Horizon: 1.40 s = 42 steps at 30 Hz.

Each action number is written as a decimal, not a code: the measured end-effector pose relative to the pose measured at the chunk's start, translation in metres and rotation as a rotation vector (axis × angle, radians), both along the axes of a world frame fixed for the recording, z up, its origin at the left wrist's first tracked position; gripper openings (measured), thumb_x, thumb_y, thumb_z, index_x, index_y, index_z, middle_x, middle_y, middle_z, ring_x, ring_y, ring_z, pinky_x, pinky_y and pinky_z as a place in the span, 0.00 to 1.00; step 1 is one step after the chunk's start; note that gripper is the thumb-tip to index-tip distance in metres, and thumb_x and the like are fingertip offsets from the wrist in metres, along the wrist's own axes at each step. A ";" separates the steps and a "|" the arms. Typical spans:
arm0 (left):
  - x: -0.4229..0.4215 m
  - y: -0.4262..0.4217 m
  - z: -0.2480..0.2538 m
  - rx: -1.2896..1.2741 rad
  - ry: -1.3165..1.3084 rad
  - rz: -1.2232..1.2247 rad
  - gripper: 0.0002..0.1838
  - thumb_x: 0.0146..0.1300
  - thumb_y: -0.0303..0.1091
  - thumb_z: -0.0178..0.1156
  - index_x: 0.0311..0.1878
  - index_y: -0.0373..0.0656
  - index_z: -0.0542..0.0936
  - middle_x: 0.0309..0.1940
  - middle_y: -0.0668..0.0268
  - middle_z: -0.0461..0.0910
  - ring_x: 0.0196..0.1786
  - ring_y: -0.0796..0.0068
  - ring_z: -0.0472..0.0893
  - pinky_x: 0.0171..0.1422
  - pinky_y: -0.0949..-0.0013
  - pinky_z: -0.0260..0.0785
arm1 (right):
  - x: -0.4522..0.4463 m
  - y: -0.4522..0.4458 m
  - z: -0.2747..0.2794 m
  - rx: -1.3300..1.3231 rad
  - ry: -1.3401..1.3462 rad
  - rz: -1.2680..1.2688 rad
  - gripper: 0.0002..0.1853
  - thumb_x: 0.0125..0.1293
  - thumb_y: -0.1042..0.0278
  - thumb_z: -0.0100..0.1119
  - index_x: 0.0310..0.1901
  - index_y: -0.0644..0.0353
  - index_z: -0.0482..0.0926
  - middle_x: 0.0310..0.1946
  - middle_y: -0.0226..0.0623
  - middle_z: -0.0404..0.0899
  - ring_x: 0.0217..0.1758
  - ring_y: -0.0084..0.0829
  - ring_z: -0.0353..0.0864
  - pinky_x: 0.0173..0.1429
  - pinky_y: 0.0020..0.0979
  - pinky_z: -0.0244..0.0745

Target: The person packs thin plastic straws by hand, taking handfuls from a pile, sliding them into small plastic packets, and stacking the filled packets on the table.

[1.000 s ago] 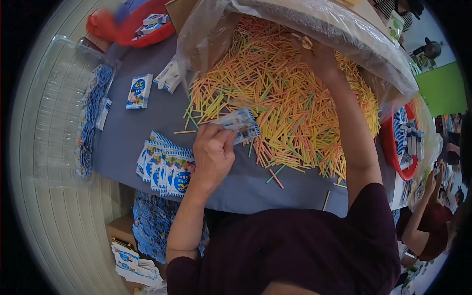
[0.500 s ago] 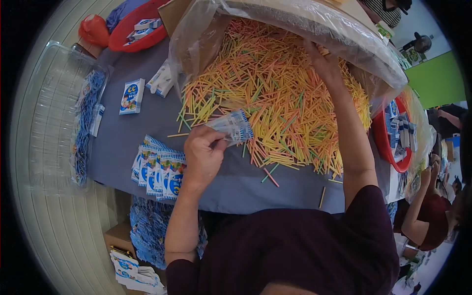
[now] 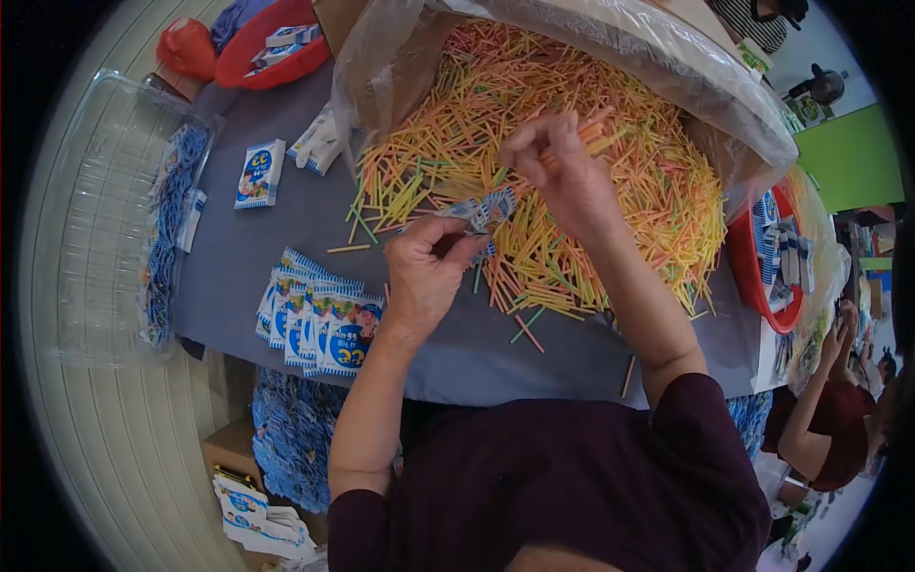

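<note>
My left hand (image 3: 424,272) pinches a small clear plastic bag with blue printing (image 3: 481,210) between thumb and fingers, its mouth end toward the pile. Held up to the right of it, my right hand (image 3: 572,186) is closed on several thin orange and pink sticks (image 3: 600,133). Beneath both hands spreads a large heap of thin yellow, orange, pink and green sticks (image 3: 562,272), spilling from a box lined with clear plastic (image 3: 658,48). Several blue-and-white printed packets (image 3: 348,329) lie overlapped left of my left forearm.
Another packet (image 3: 259,173) and white packets (image 3: 322,143) lie farther back. Red basins (image 3: 233,71) stand at the back left and right (image 3: 743,262). A clear plastic tray (image 3: 91,219) holds blue wrappers at the left. A co-worker (image 3: 829,410) sits at far right.
My right hand has come back from the far side of the heap toward my left hand, bringing several sticks. My left hand has moved slightly right with the bag, which is now more tilted.
</note>
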<state>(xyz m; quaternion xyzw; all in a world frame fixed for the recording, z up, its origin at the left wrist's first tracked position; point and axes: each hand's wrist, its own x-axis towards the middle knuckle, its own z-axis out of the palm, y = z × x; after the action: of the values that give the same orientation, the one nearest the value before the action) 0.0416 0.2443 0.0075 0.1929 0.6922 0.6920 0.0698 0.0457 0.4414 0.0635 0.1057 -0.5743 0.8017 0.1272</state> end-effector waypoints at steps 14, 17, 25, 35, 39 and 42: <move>-0.027 0.043 0.008 0.260 0.017 -0.112 0.08 0.60 0.19 0.67 0.43 0.33 0.85 0.36 0.65 0.86 0.39 0.81 0.83 0.45 0.76 0.76 | -0.006 0.003 0.004 0.447 0.106 0.004 0.35 0.69 0.37 0.52 0.66 0.59 0.74 0.61 0.40 0.75 0.66 0.36 0.72 0.66 0.39 0.69; -0.037 0.056 0.010 0.403 -0.115 -0.170 0.09 0.61 0.19 0.67 0.45 0.32 0.85 0.38 0.64 0.86 0.41 0.81 0.83 0.47 0.76 0.76 | -0.012 0.013 0.022 0.294 0.094 -0.052 0.31 0.73 0.45 0.51 0.68 0.60 0.72 0.59 0.36 0.76 0.63 0.31 0.73 0.64 0.35 0.70; -0.003 0.031 0.036 0.063 0.162 -0.169 0.17 0.60 0.21 0.67 0.53 0.31 0.80 0.41 0.58 0.86 0.44 0.69 0.86 0.51 0.70 0.77 | 0.018 -0.020 -0.011 0.226 -0.024 -0.077 0.26 0.79 0.49 0.44 0.56 0.64 0.80 0.47 0.32 0.81 0.49 0.22 0.78 0.54 0.29 0.74; 0.063 -0.109 0.037 -1.051 0.494 0.204 0.13 0.54 0.22 0.63 0.45 0.35 0.82 0.41 0.56 0.77 0.45 0.55 0.75 0.51 0.59 0.67 | -0.051 0.023 0.020 1.763 -0.089 -0.199 0.28 0.59 0.64 0.68 0.63 0.50 0.79 0.70 0.46 0.64 0.77 0.49 0.54 0.78 0.53 0.48; 0.045 -0.058 0.054 -1.032 0.691 0.226 0.14 0.52 0.25 0.61 0.45 0.37 0.82 0.43 0.57 0.74 0.49 0.56 0.72 0.54 0.56 0.65 | -0.115 0.022 -0.001 2.147 -0.174 -0.077 0.28 0.53 0.69 0.67 0.59 0.57 0.79 0.72 0.48 0.59 0.78 0.47 0.49 0.78 0.60 0.40; 0.022 -0.017 0.033 -0.985 0.707 0.034 0.13 0.50 0.26 0.62 0.42 0.35 0.82 0.41 0.57 0.74 0.46 0.55 0.73 0.51 0.56 0.68 | -0.141 0.023 -0.022 2.192 -0.084 -0.084 0.25 0.50 0.71 0.67 0.54 0.62 0.81 0.72 0.50 0.58 0.78 0.46 0.50 0.78 0.63 0.38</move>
<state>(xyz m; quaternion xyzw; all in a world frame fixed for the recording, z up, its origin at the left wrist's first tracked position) 0.0636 0.2273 0.0409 0.3450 0.9152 0.1854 -0.0945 -0.0948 0.4640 0.0416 0.1142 -0.9823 -0.1458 -0.0283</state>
